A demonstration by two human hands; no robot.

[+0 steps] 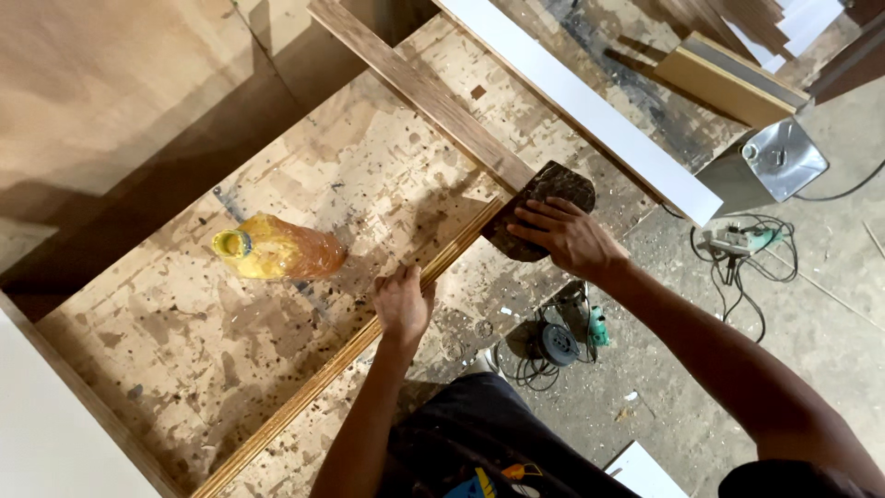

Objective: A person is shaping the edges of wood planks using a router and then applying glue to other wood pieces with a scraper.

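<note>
Two hands work at the workbench point(277, 369) edge, seen from the head. The left hand point(403, 304) grips the plywood strip point(313, 383) standing on edge, fingers curled over it. The right hand point(567, 238), fingers flat and together, presses a dark sanding block point(553, 184) against the strip's end. A yellow bottle point(277, 247) lies nearby.

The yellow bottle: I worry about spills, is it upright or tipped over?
Upright. The yellow bottle stands on the stained plywood board, its capped top facing the camera, apart from the left hand.
</note>
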